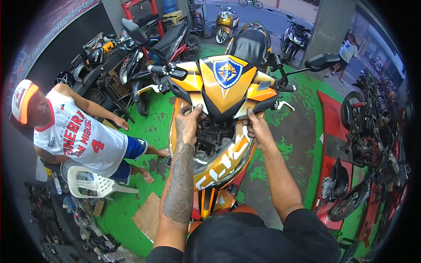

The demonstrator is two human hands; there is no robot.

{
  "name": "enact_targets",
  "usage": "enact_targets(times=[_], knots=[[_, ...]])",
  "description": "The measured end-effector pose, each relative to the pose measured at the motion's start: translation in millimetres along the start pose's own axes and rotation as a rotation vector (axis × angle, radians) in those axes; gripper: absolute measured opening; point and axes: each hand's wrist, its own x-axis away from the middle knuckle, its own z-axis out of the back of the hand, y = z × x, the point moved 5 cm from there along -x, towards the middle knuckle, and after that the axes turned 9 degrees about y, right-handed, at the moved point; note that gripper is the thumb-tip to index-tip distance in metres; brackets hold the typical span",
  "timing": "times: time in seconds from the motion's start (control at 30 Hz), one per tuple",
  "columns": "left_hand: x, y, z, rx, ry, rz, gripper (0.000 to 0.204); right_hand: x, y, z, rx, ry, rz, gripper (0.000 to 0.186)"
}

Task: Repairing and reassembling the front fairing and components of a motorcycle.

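Note:
In front of me stands a gold-and-orange scooter (210, 179), its front facing me. Its handlebar cover (210, 91), gold with orange side panels and a blue-and-white shield emblem, sits at the handlebar. My left hand (189, 125) grips the cover's lower left corner, thumb on top and fingers curled below. At the lower right corner my right hand (258, 130) pinches the edge the same way. Between my hands, below the cover, a dark opening in the front body shows black inner parts (214, 139). I cannot tell whether the cover is fastened or loose.
A person in a white jersey (83, 131) stands at the left by a white plastic chair (98, 183). Another motorcycle (162, 48) is parked behind. At the right lie a red lift platform (330, 144) and a stripped motorcycle (372, 127). Cardboard (147, 215) lies on the green floor.

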Motion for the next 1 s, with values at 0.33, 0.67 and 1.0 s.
enact_targets(times=[0.33,0.67,1.0], knots=[[6,19,-2,-0.343,0.004,-0.134,0.028,5,-19,-2,0.093,-0.089,0.040,0.049],[21,50,-35,-0.256,-0.005,-0.435,0.031,10,-7,-9,0.087,-0.020,0.211,0.040],[27,46,-13,-0.627,0.251,-0.642,0.054,6,-7,-9,0.242,0.033,0.410,0.051]])
